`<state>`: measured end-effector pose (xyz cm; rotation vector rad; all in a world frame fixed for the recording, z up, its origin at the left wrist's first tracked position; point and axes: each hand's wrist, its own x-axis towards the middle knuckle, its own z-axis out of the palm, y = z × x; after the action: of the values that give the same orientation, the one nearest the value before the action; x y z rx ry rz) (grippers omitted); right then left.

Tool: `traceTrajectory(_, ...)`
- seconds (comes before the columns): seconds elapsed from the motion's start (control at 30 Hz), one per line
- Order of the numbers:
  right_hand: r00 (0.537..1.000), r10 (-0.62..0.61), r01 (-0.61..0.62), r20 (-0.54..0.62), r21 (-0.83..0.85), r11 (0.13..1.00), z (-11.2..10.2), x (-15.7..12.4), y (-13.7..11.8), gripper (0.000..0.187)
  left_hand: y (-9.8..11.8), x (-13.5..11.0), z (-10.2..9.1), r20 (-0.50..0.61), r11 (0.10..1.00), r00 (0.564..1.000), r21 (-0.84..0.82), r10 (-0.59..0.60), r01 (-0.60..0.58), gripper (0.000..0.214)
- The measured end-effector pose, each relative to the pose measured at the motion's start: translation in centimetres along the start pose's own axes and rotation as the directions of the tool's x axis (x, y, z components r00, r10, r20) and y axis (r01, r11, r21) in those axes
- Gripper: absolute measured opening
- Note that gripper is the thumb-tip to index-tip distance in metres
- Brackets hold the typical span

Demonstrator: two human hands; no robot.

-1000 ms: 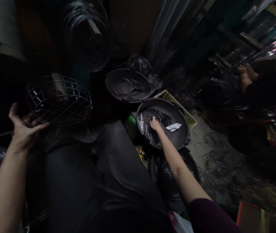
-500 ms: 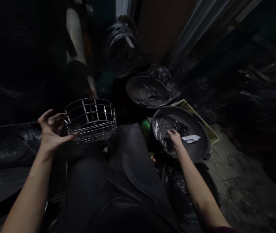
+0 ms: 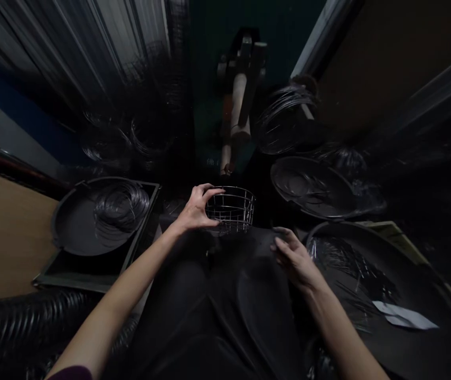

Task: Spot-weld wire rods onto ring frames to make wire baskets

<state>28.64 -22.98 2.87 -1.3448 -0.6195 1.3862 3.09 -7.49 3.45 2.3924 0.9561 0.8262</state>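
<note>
My left hand (image 3: 196,210) grips a round wire basket (image 3: 246,202) by its left side, thumb below and fingers over the rim. The basket has thin shiny rings and crossing wires. It sits just above my dark-covered lap (image 3: 213,295), below the machine's horizontal arm (image 3: 238,105). To its right, my right hand (image 3: 296,259) is raised with curled fingers pressed together; what they hold, if anything, is too dark to make out. Beside that hand stands a large dark pan (image 3: 423,274) with short cut wires (image 3: 362,266) and a white paper strip (image 3: 405,315) in it.
Another dark pan (image 3: 340,195) with wire rings lies behind on the right. A wire coil (image 3: 289,113) hangs near the machine. On the left, a pan (image 3: 73,224) holds looped wire rings (image 3: 120,208). Stacked dark rings (image 3: 19,316) fill the lower left.
My view has turned left. My right hand has left the cut wires in the pan and come up towards the basket. My left hand still holds the basket, now nearer the machine arm.
</note>
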Motion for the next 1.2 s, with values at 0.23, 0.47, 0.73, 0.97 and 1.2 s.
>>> traceTrajectory(0.23, 0.978, -0.148, 0.197, 0.149, -0.408, 0.891, 5.5, 3.2, -1.9, 0.033, 0.6, 0.2, -0.2, 0.124, 0.993, 0.991, 0.108, 0.041, -0.054, 0.068)
traceTrajectory(0.47, 0.733, -0.422, 0.585, 0.534, -0.811, -0.010, 7.1, 4.4, -1.5, 0.039, 0.4, -0.7, -1.0, 0.082, 1.000, 0.996, 0.014, 0.026, -0.027, 0.067)
traceTrajectory(0.73, 0.613, -0.361, 0.641, 0.702, -0.710, -0.292, 7.8, 6.1, -2.8, 0.033, -1.2, 0.1, -1.6, 0.037, 0.997, 0.998, -0.066, -0.047, 0.050, 0.068)
traceTrajectory(0.97, 0.590, -0.370, 0.605, 0.718, -0.696, -0.387, 8.2, 7.8, -4.6, 0.029, -2.3, 1.9, -1.4, 0.016, 0.992, 0.998, -0.116, -0.053, 0.055, 0.071)
traceTrajectory(1.2, 0.577, -0.383, 0.582, 0.722, -0.692, -0.427, 8.3, 9.2, -5.3, 0.027, -3.2, 3.4, -1.2, -0.004, 0.989, 0.999, -0.138, -0.049, 0.048, 0.072)
